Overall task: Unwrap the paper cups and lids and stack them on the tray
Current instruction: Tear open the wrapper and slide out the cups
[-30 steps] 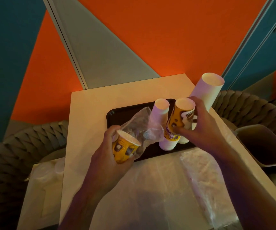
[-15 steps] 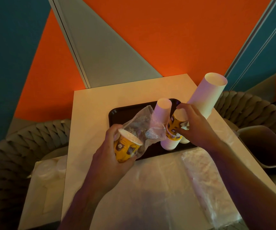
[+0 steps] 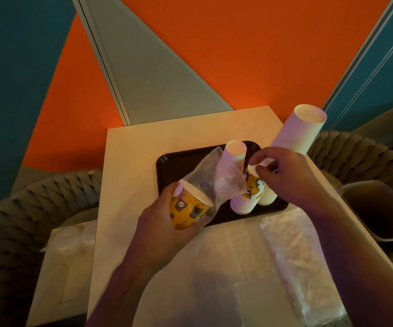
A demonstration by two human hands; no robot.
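yellow printed cup [image 3: 187, 210], black tray [image 3: 179, 164]

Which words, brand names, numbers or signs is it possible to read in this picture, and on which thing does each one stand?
None can be read.
Yellow cup held by the left hand: only dark drawings, no legible words.
Yellow cup on the tray under the right hand: purple and white print, too blurred to read.
White cup stacks: plain.
Black tray: no marking visible.
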